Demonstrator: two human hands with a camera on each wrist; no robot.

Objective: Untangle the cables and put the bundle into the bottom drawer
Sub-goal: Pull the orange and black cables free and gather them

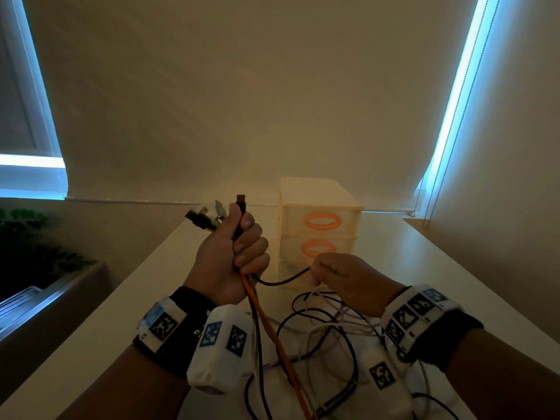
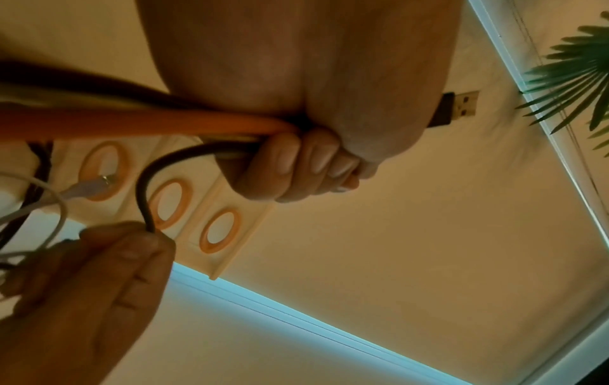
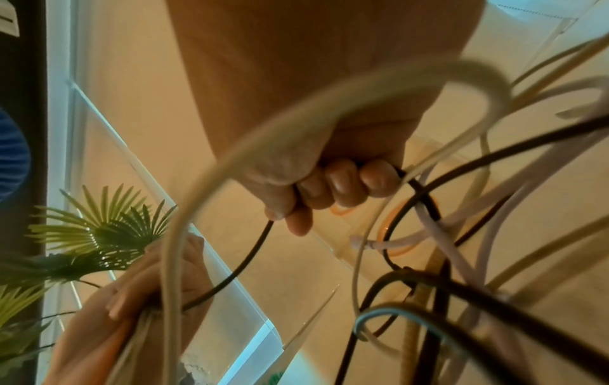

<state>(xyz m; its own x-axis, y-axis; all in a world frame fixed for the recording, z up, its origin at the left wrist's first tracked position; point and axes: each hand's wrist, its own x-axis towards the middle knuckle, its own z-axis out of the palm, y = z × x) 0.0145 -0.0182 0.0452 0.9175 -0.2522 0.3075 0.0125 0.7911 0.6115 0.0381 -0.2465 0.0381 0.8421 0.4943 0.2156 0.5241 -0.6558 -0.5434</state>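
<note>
My left hand (image 1: pixel 235 253) is raised above the table, its fist gripping a bundle of cable ends (image 1: pixel 242 225). A black USB plug (image 1: pixel 241 201) sticks up from the fist, and several other plugs (image 1: pixel 203 218) fan out to the left. An orange cable (image 1: pixel 266 322) and black ones hang down from the fist. My right hand (image 1: pixel 345 277) pinches one black cable (image 1: pixel 285 280) that runs across from the left fist. In the right wrist view its fingers (image 3: pixel 342 187) curl round that cable. Loose black and white cables (image 1: pixel 321 334) lie tangled on the table below.
A small cream drawer unit (image 1: pixel 318 228) with orange oval handles stands on the white table (image 1: pixel 454 283) just behind my hands; its bottom drawer is hidden behind my right hand. A green plant (image 1: pixel 27 237) is at the left. A blind and its cord (image 1: pixel 439 177) hang at the right.
</note>
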